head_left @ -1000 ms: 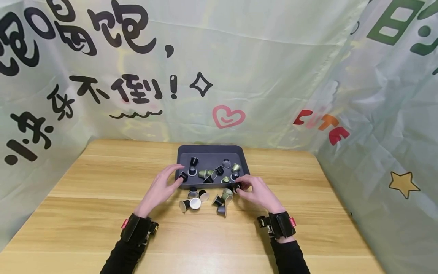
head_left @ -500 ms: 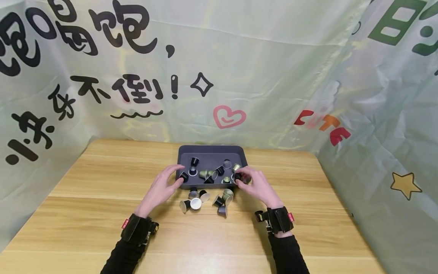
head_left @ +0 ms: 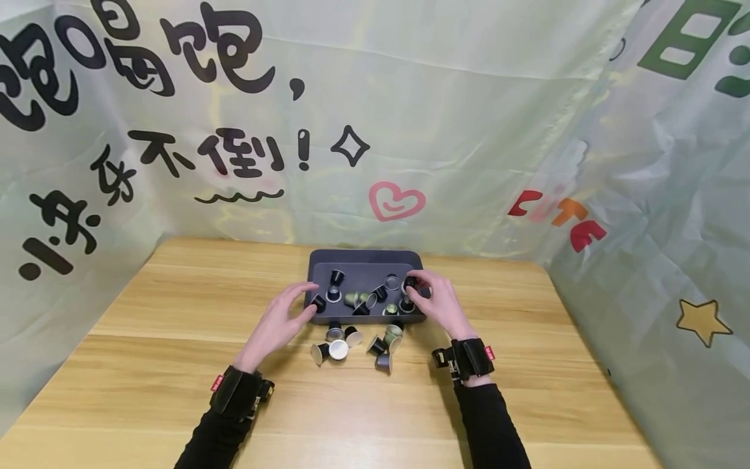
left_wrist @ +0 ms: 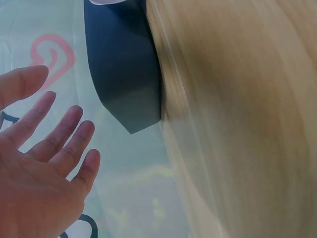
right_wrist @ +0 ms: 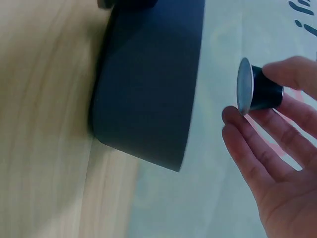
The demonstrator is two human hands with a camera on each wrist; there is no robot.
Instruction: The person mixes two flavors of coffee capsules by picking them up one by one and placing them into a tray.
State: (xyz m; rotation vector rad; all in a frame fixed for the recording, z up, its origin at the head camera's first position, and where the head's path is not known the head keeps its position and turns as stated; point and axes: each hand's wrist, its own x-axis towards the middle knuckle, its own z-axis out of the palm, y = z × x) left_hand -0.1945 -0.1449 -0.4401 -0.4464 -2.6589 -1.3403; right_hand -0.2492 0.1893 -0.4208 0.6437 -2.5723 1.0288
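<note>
My right hand [head_left: 442,306] pinches a black coffee capsule [right_wrist: 266,91] between thumb and fingers above the right side of a dark grey tray [head_left: 375,257]. Its pale foil lid faces sideways in the right wrist view. At the tray's left edge is my left hand [head_left: 277,329], its fingers spread and nothing held, as the left wrist view shows. A black capsule [head_left: 318,303] lies inside the tray close to those fingertips. Several other black and green capsules, such as a green one [head_left: 391,309], stand or lie tipped over in the tray.
In front of the tray, loose capsules lie on the wooden table [head_left: 346,417] in two clusters. One capsule [head_left: 338,350] shows its white lid upward; a grey-blue one [head_left: 383,363] lies nearest me. A printed cloth [head_left: 469,130] hangs behind the table.
My right hand has lifted the black capsule from the tray's front right corner and carried it away from me, over the tray's right side. My left hand has barely moved.
</note>
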